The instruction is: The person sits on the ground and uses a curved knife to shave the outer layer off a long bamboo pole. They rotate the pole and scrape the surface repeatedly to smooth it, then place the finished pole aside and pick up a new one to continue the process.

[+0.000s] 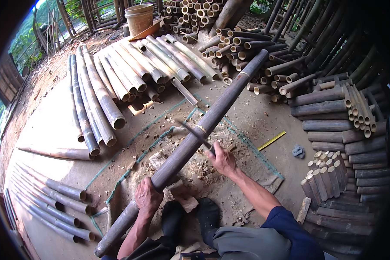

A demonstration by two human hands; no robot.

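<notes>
A long dark bamboo pole (184, 154) slants from the lower left to the upper right in front of me. My left hand (148, 196) is closed around its lower part. In my right hand (224, 161) is the handle of a machete (190, 129) with a dark, slightly blurred blade. That blade lies across the pole at a pale ringed joint (200, 130); whether it touches cannot be made out. Beneath the pole, near my feet, is a wooden block (183, 197).
Wood chips litter a green-edged mat (258, 190). Bamboo poles (102, 97) lie at the left, with cut tubes (247, 47) piled behind and stacks (329, 108) on the right. A yellow ruler (271, 141), grey crumpled cloth (298, 151) and bucket (139, 19) are also there.
</notes>
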